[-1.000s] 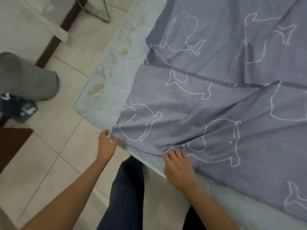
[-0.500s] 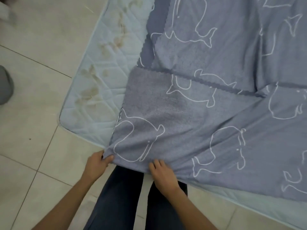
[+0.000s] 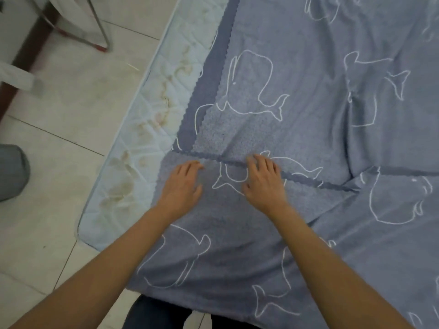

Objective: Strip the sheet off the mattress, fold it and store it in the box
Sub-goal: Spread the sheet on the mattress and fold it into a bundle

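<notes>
1. Sheet (image 3: 308, 129): grey-blue fabric printed with white outline whales. It lies spread over the mattress (image 3: 147, 129), with the texture appearing slightly nubby in the folded sections.
2. Fold state: a near flap of the sheet is laid over the layer beneath. Its scalloped edge (image 3: 308, 180) runs roughly left to right just beyond both hands. A second scalloped edge (image 3: 223, 58) runs from the top of the view down to meet the first edge at the left.
3. Creases: a raised wrinkle stands at the right, running down from the upper right whale print toward the horizontal edge.
4. Left hand (image 3: 183, 186): palm down, flat on the near flap, fingers spread and extended, fingertips at the scalloped edge. Nothing is pinched.
5. Right hand (image 3: 263, 181): palm down, flat on the sheet, fingers spread, fingertips lying over the scalloped edge. Nothing is pinched.
6. Mattress: pale blue, quilted, with brownish stains. A bare strip is exposed along the left side, and a rounded corner shows at lower left.
7. Near edge: the sheet hangs past the mattress front, above the person's dark trousers (image 3: 152, 314).
8. Surrounding room: pale tiled floor (image 3: 66, 110) lies open to the left. A metal frame leg (image 3: 99, 27) and a dark wooden post (image 3: 31, 46) stand at upper left, and a grey rounded object (image 3: 11, 172) sits at the left border, all apart from the mattress.
</notes>
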